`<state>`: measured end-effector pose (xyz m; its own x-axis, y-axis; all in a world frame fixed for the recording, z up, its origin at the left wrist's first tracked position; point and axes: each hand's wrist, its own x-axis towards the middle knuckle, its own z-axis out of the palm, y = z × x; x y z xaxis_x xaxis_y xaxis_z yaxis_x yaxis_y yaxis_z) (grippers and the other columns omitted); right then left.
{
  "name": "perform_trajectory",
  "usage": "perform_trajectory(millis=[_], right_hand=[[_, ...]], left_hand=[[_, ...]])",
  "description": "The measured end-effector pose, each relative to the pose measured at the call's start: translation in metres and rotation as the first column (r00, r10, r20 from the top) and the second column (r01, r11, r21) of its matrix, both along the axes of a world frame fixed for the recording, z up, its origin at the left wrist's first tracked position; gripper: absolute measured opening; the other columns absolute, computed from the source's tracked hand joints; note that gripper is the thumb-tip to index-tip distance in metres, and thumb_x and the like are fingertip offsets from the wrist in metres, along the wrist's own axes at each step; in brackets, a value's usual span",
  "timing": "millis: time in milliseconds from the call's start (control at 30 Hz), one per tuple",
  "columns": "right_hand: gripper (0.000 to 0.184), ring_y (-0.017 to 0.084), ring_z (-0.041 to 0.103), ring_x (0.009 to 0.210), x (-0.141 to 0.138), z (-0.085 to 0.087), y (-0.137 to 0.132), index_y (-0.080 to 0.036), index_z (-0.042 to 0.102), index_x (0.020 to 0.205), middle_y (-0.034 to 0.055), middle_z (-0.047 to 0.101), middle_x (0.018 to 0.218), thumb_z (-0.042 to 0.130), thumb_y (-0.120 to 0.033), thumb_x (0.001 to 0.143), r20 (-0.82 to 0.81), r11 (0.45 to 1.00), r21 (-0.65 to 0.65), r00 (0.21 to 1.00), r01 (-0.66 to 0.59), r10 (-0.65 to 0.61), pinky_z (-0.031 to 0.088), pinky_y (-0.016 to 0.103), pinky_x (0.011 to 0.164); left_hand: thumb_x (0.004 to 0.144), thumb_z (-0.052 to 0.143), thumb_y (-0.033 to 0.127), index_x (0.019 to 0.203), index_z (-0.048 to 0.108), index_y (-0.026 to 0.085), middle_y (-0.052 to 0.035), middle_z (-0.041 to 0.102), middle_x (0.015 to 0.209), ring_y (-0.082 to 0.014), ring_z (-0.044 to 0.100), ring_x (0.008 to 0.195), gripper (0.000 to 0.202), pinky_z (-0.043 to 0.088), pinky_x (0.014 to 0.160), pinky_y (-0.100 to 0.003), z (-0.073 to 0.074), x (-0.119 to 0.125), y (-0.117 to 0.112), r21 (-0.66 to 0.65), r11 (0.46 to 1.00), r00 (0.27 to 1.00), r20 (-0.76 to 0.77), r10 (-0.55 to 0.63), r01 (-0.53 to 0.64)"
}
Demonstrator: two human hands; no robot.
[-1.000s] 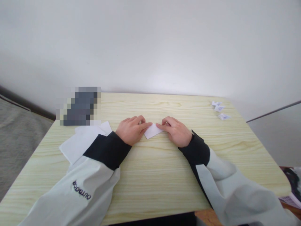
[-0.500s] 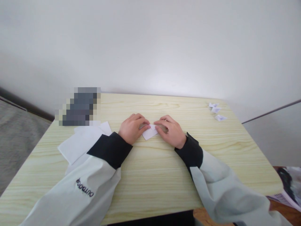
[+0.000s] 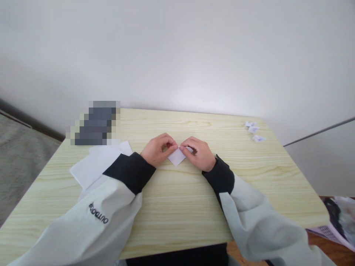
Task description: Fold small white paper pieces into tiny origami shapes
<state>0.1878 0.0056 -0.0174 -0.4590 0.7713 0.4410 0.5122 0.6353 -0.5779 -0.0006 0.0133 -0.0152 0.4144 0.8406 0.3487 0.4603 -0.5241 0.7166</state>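
On worktop (image 3: 183,207): folded paper (image 3: 176,158).
Left hand (image 3: 155,151), right hand (image 3: 203,155): fingers (image 3: 172,149) pinched closed on its twelve-o'clock edge, presumably steadying it.

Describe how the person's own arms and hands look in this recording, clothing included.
The left hand and right hand wear no gloves. Both arms are in loose, pale grey sleeves ending in wide black cuffs. The left sleeve bears dark lettering reading "OUTDOOR", upside down in this view.
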Motion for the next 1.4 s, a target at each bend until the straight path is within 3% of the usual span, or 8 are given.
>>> perform_trajectory(millis=[333,567,700,800,933,1200,1400], right_hand=[[0.013,0.012,0.054,0.068,0.000,0.002,0.000,-0.017,0.059,0.073,0.0023,0.059,0.074,0.048,-0.019,0.081,0.093,0.995,-0.006,0.990,-0.104,0.104,0.042,0.023,0.066],[0.013,0.010,0.048,0.058,0.022,0.004,0.009,-0.016,0.060,0.073,0.0014,0.057,0.069,0.047,-0.014,0.076,0.183,0.979,0.007,0.963,-0.205,0.200,0.038,0.021,0.057],[0.011,0.009,0.046,0.055,0.023,0.004,0.008,-0.017,0.057,0.072,0.0009,0.056,0.068,0.047,-0.012,0.075,0.160,0.986,0.003,0.973,-0.168,0.165,0.036,0.021,0.054],[0.010,0.009,0.043,0.054,0.009,0.004,0.001,-0.017,0.054,0.073,0.0000,0.052,0.067,0.046,-0.015,0.078,0.179,0.981,-0.010,0.965,-0.194,0.193,0.035,0.021,0.055],[0.009,0.010,0.043,0.055,-0.005,0.003,-0.006,-0.017,0.052,0.072,-0.0007,0.050,0.066,0.047,-0.018,0.080,0.197,0.992,-0.011,0.972,-0.126,0.126,0.035,0.023,0.057],[0.012,0.010,0.044,0.055,-0.004,0.004,-0.007,-0.016,0.056,0.077,0.0006,0.054,0.068,0.046,-0.019,0.081,0.202,0.998,0.000,0.977,-0.070,0.068,0.035,0.023,0.057],[0.014,0.011,0.046,0.057,-0.004,0.005,-0.009,-0.015,0.058,0.081,0.0016,0.055,0.070,0.045,-0.020,0.082,0.201,0.998,0.001,0.978,-0.061,0.059,0.036,0.023,0.057]], left_hand=[[0.078,0.051,0.020,0.069,0.059,0.015,-0.0028,0.057,0.075,-0.0109,0.053,0.065,0.013,0.044,0.061,-0.023,0.001,0.002,-0.003,-0.014,0.995,0.994,-0.055,-0.094,0.094],[0.080,0.051,0.025,0.069,0.059,0.015,-0.0034,0.057,0.075,-0.0113,0.052,0.066,0.017,0.043,0.061,-0.023,0.001,-0.003,0.000,-0.049,0.992,0.992,-0.055,-0.116,0.113],[0.082,0.050,0.027,0.071,0.059,0.014,-0.0030,0.057,0.075,-0.0109,0.051,0.064,0.019,0.042,0.060,-0.023,0.001,-0.003,0.001,-0.070,0.994,0.994,-0.056,-0.091,0.087],[0.084,0.048,0.030,0.076,0.060,0.015,-0.0032,0.057,0.076,-0.0117,0.052,0.067,0.021,0.043,0.061,-0.024,0.002,-0.001,0.000,-0.074,0.993,0.993,-0.073,-0.096,0.091],[0.084,0.048,0.033,0.076,0.060,0.015,-0.0027,0.057,0.075,-0.0115,0.052,0.066,0.023,0.042,0.060,-0.023,0.005,0.000,-0.002,-0.075,0.993,0.993,-0.071,-0.094,0.089],[0.083,0.047,0.035,0.079,0.062,0.014,-0.0031,0.061,0.073,-0.0123,0.053,0.064,0.027,0.041,0.058,-0.024,0.012,-0.002,-0.005,-0.130,0.989,0.993,-0.085,-0.087,0.075],[0.081,0.049,0.031,0.071,0.062,0.013,-0.0010,0.058,0.062,-0.0107,0.049,0.057,0.024,0.037,0.054,-0.023,0.012,-0.002,-0.006,-0.069,0.994,0.986,-0.138,-0.096,0.088]])
